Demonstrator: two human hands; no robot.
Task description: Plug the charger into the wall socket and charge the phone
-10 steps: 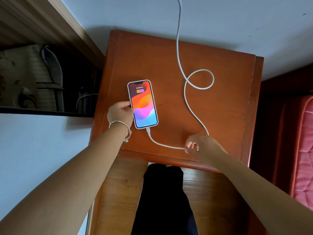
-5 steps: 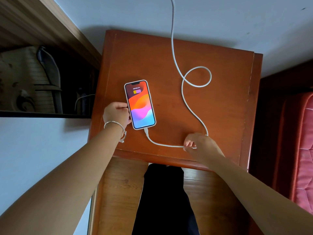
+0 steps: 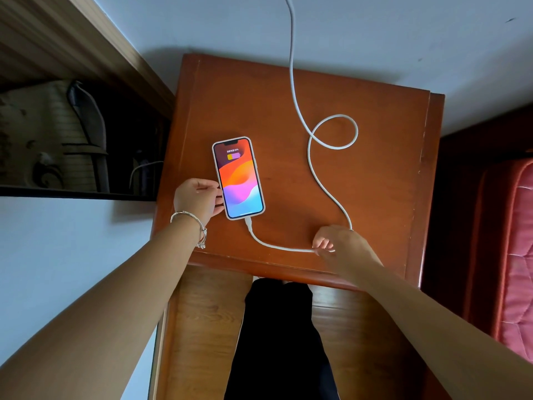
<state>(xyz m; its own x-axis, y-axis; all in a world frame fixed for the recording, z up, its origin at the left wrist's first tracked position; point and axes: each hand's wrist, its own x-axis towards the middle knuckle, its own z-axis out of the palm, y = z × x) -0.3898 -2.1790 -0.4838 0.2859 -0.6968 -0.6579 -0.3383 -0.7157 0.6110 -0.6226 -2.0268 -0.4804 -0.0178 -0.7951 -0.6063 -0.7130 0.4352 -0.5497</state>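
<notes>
Left hand (image 3: 197, 199): fingers curled against the left edge of the phone (image 3: 238, 179), pinching it lightly; bracelet (image 3: 190, 217) on the wrist.
Right hand (image 3: 334, 243): fingertips pressed together on the cable (image 3: 290, 64), near the table's near edge.
Phone: flat, face up, left of centre on the table (image 3: 375, 111), screen lit.
Cable: plugged into the phone's near end, curves right to my right hand, makes one loop, then climbs the far wall out of view.
Socket: not in view; I cannot confirm the plug directly.
Done, as I judge it: the screen shows a battery symbol and a percentage, so power seems to be reaching the phone.
Left: release both hands; perhaps settle the slack.
</notes>
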